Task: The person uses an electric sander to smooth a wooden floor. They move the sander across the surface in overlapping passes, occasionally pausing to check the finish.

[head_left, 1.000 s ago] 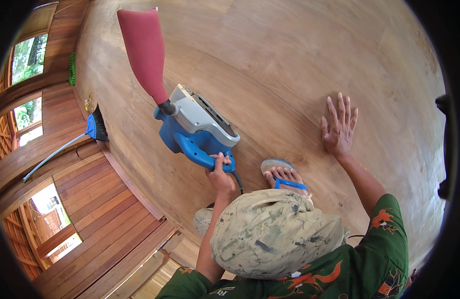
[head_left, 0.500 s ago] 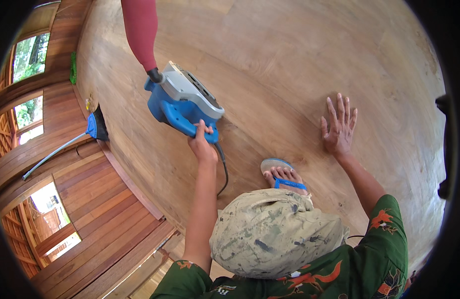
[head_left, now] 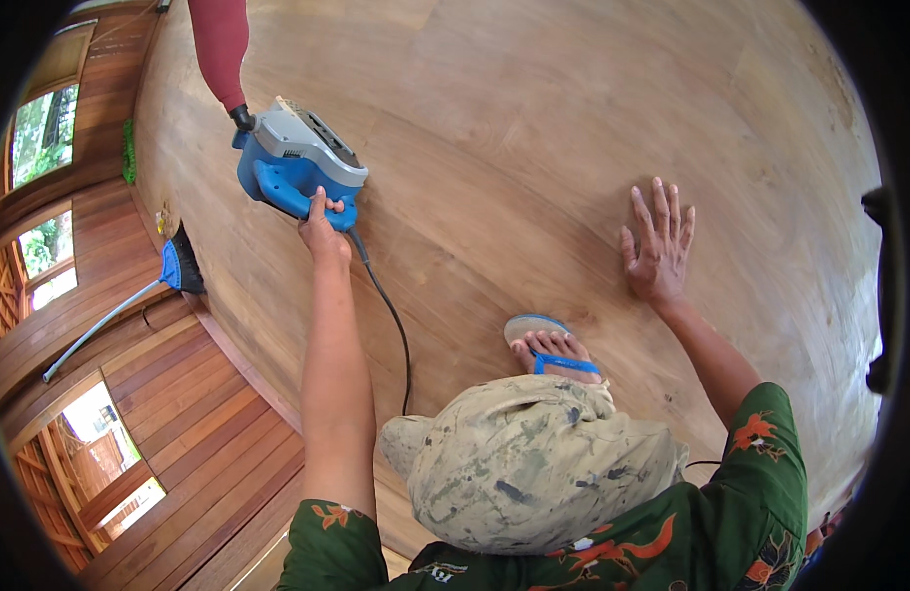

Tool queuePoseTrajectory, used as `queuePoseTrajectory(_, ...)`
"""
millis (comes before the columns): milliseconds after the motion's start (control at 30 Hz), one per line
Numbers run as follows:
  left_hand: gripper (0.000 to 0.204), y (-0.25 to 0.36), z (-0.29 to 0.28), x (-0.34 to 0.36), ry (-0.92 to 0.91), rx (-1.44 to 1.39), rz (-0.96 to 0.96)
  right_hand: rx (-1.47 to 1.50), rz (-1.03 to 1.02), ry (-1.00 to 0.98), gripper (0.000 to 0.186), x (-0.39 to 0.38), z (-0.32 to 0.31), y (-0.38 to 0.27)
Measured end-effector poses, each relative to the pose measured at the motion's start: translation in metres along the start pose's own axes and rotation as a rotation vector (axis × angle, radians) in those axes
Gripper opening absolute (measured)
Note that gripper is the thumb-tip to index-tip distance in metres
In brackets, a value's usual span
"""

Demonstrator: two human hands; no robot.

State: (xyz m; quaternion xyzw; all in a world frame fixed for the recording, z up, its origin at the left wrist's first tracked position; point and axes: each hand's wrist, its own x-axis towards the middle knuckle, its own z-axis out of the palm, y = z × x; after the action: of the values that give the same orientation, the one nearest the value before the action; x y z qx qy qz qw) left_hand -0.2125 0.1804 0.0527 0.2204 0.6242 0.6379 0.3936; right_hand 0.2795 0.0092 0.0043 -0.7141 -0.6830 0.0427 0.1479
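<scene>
My left hand (head_left: 324, 231) is wrapped around the rear handle of a blue and grey belt sander (head_left: 307, 153), at the upper left. A dark red dust bag (head_left: 221, 49) is fixed to the sander's far end. The sander is at the broad wooden surface (head_left: 494, 177); its sanding face is hidden. From the handle a black cord (head_left: 394, 305) curves back toward me. At the right, my right hand (head_left: 660, 241) lies flat on the wood, fingers spread, holding nothing. Between my arms is my foot in a blue-strapped flip-flop (head_left: 563, 350).
Camouflage-patterned cloth (head_left: 534, 463) bulges up behind the foot. On the left, a blue broom head (head_left: 177, 264) with a pale handle rests by the plank wall (head_left: 209, 394), which has window openings. A green object (head_left: 129, 153) sits farther along that edge.
My left hand has carried the belt sander farther left and slightly away, with my arm stretched out more. The cord is drawn out longer. My right hand stays flat on the wood.
</scene>
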Motion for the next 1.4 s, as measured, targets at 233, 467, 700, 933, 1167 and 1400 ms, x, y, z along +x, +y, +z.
queuePoseTrajectory(233,0.017,-0.006,-0.014,-0.022,-0.036,-0.008,-0.013,-0.03,0.008,0.009,0.066,-0.001,-0.003,0.005)
queuePoseTrajectory(467,0.017,-0.019,-0.041,-0.047,0.012,-0.002,-0.045,-0.037,0.009,0.0,0.066,-0.001,0.0,0.007)
queuePoseTrajectory(700,0.016,-0.025,-0.054,-0.063,0.015,-0.023,-0.101,-0.027,0.018,-0.027,0.066,0.0,0.0,0.008)
queuePoseTrajectory(933,0.017,-0.03,-0.035,-0.077,-0.018,-0.062,-0.128,-0.047,0.017,-0.013,0.066,0.0,-0.002,0.013)
queuePoseTrajectory(1167,0.017,-0.03,-0.017,-0.086,-0.022,-0.046,-0.12,-0.049,0.022,-0.019,0.066,0.001,0.0,0.016)
queuePoseTrajectory(1400,0.016,-0.036,0.007,-0.091,-0.041,-0.058,-0.105,-0.056,0.023,-0.024,0.065,0.001,0.003,0.014)
